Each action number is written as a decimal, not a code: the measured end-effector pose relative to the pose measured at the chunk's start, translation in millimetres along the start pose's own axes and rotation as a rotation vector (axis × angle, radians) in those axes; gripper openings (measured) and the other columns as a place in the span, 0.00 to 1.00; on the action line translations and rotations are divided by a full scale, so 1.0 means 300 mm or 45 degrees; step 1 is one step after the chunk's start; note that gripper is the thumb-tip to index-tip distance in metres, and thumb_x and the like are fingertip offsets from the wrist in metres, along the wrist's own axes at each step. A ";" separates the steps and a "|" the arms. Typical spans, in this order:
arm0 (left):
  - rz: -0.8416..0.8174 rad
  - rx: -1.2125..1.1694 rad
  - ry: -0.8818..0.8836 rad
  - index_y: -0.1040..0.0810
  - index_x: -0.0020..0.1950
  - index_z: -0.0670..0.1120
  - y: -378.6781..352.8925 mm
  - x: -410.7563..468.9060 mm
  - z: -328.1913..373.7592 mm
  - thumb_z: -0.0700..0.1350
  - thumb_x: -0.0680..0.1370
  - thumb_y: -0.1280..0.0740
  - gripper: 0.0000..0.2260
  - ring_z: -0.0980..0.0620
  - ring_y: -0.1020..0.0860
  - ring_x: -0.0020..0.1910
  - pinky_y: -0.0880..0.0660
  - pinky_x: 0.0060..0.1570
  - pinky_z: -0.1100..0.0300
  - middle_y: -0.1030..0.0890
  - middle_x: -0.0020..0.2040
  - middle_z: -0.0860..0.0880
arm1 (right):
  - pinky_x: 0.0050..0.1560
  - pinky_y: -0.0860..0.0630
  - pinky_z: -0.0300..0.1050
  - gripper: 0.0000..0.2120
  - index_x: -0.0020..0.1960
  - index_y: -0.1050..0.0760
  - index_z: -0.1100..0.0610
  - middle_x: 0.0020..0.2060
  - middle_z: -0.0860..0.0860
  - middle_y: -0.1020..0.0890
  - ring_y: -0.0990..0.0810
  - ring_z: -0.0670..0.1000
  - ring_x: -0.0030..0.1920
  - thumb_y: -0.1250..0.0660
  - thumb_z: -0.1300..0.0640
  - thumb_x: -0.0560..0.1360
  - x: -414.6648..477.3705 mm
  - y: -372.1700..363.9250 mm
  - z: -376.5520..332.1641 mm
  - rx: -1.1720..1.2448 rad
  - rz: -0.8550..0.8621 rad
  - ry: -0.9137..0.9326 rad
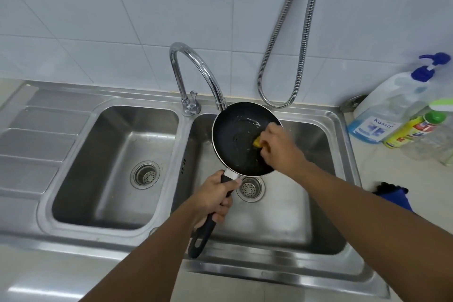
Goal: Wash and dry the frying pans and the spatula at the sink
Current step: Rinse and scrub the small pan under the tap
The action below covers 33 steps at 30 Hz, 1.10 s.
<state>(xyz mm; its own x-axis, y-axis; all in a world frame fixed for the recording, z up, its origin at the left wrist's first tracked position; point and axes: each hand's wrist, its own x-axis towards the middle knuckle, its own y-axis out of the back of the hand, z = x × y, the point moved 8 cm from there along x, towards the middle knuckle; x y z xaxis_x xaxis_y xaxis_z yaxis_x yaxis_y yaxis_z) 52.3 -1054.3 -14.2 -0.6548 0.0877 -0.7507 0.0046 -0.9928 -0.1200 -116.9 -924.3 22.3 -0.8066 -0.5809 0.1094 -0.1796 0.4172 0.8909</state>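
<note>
A small black non-stick frying pan with a silver rim sits tilted above the right basin of the sink, its black handle gripped by the left hand; wet streaks glisten inside, where a yellow sponge presses

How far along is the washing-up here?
Done: no finished item shows. In hand: the left hand grips the handle of the small black frying pan over the right steel basin while the right hand scrubs inside it with a yellow sponge. Left: rinsing, drying, plus other pans and spatula, none in view.
</note>
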 end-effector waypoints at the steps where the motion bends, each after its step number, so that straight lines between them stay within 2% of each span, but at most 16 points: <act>1: -0.018 0.004 0.003 0.29 0.57 0.49 -0.014 -0.002 -0.004 0.52 0.84 0.34 0.09 0.55 0.39 0.23 0.43 0.22 0.64 0.33 0.29 0.50 | 0.49 0.28 0.46 0.05 0.48 0.20 0.61 0.50 0.57 0.25 0.25 0.57 0.49 0.32 0.66 0.74 0.030 0.014 0.031 -0.058 0.031 -0.067; 3: -0.049 0.034 -0.002 0.29 0.56 0.50 -0.043 -0.005 -0.007 0.52 0.84 0.34 0.08 0.55 0.40 0.23 0.43 0.22 0.64 0.34 0.29 0.50 | 0.51 0.26 0.47 0.06 0.52 0.20 0.59 0.51 0.55 0.26 0.25 0.57 0.50 0.34 0.61 0.78 0.091 0.040 0.054 -0.056 0.115 -0.141; 5: -0.049 0.062 -0.010 0.29 0.54 0.51 -0.059 -0.007 0.000 0.52 0.84 0.34 0.06 0.55 0.41 0.24 0.43 0.22 0.64 0.34 0.29 0.50 | 0.55 0.28 0.42 0.06 0.53 0.19 0.58 0.52 0.54 0.27 0.24 0.56 0.52 0.31 0.61 0.77 0.134 0.041 0.007 0.108 0.178 -0.086; 7: -0.041 0.072 -0.018 0.29 0.52 0.51 -0.063 0.000 0.015 0.52 0.83 0.34 0.07 0.55 0.41 0.23 0.43 0.22 0.65 0.34 0.29 0.50 | 0.59 0.30 0.38 0.12 0.56 0.20 0.56 0.56 0.51 0.30 0.25 0.52 0.55 0.27 0.59 0.74 0.151 0.013 -0.083 0.234 0.100 -0.046; 10: 0.001 0.071 -0.031 0.30 0.52 0.50 -0.034 0.012 0.042 0.53 0.83 0.34 0.09 0.55 0.40 0.23 0.43 0.22 0.65 0.34 0.28 0.51 | 0.61 0.30 0.40 0.18 0.59 0.23 0.51 0.58 0.48 0.33 0.28 0.48 0.58 0.26 0.58 0.70 0.127 -0.048 -0.201 0.365 -0.084 -0.031; 13: 0.059 0.049 -0.029 0.31 0.50 0.51 0.021 0.013 0.048 0.53 0.83 0.34 0.09 0.55 0.39 0.23 0.42 0.21 0.65 0.34 0.28 0.51 | 0.58 0.29 0.42 0.16 0.53 0.21 0.48 0.55 0.46 0.28 0.26 0.47 0.57 0.27 0.61 0.68 0.072 -0.092 -0.232 0.471 -0.203 -0.021; 15: 0.082 0.005 -0.017 0.30 0.51 0.51 0.050 0.009 0.032 0.54 0.83 0.34 0.09 0.55 0.40 0.23 0.42 0.22 0.65 0.34 0.28 0.51 | 0.61 0.31 0.50 0.13 0.47 0.20 0.43 0.54 0.44 0.25 0.25 0.48 0.57 0.27 0.58 0.66 0.039 -0.109 -0.203 0.441 -0.266 -0.079; 17: 0.077 -0.016 -0.008 0.30 0.53 0.51 0.057 0.008 0.010 0.54 0.83 0.34 0.09 0.55 0.40 0.24 0.42 0.22 0.64 0.34 0.28 0.51 | 0.60 0.35 0.52 0.11 0.45 0.21 0.44 0.53 0.44 0.25 0.26 0.49 0.58 0.26 0.56 0.65 0.010 -0.112 -0.152 0.288 -0.275 -0.152; 19: 0.072 -0.009 -0.009 0.29 0.54 0.50 0.050 0.007 -0.002 0.54 0.83 0.33 0.09 0.54 0.39 0.24 0.42 0.22 0.64 0.33 0.28 0.50 | 0.56 0.36 0.50 0.12 0.46 0.24 0.44 0.53 0.47 0.28 0.28 0.51 0.58 0.27 0.57 0.66 -0.012 -0.108 -0.106 0.182 -0.257 -0.205; 23: 0.055 0.037 -0.017 0.29 0.53 0.50 0.019 0.011 0.002 0.54 0.83 0.33 0.10 0.54 0.39 0.23 0.41 0.22 0.64 0.33 0.27 0.50 | 0.53 0.28 0.49 0.17 0.54 0.28 0.50 0.52 0.51 0.33 0.30 0.54 0.53 0.30 0.60 0.67 -0.020 -0.074 -0.072 0.145 -0.147 -0.212; 28: 0.081 0.028 -0.030 0.30 0.51 0.50 -0.003 0.021 0.022 0.54 0.83 0.33 0.10 0.55 0.40 0.23 0.42 0.23 0.65 0.33 0.27 0.51 | 0.57 0.30 0.49 0.23 0.65 0.33 0.52 0.61 0.56 0.31 0.27 0.59 0.54 0.34 0.60 0.72 0.015 -0.045 -0.077 0.239 -0.136 -0.279; 31: 0.097 0.044 -0.039 0.30 0.54 0.49 -0.014 0.024 0.035 0.54 0.83 0.33 0.10 0.54 0.40 0.22 0.42 0.22 0.65 0.33 0.27 0.51 | 0.61 0.29 0.51 0.20 0.66 0.31 0.52 0.63 0.55 0.27 0.27 0.56 0.60 0.32 0.55 0.75 0.016 -0.025 -0.054 0.325 -0.109 -0.323; 33: 0.101 0.054 -0.040 0.30 0.53 0.49 -0.024 0.025 0.038 0.54 0.83 0.33 0.11 0.55 0.39 0.22 0.42 0.22 0.65 0.33 0.27 0.51 | 0.61 0.27 0.51 0.17 0.63 0.29 0.51 0.61 0.54 0.24 0.25 0.55 0.59 0.32 0.48 0.77 0.002 -0.028 -0.024 0.313 -0.123 -0.347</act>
<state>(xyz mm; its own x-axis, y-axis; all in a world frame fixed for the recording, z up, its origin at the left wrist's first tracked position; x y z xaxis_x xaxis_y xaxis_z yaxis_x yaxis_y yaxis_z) 38.9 -1047.3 -11.6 -0.6770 0.0068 -0.7360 0.0259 -0.9991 -0.0331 -111.9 -933.3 18.2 -0.8936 -0.4323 -0.1209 -0.3654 0.5441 0.7553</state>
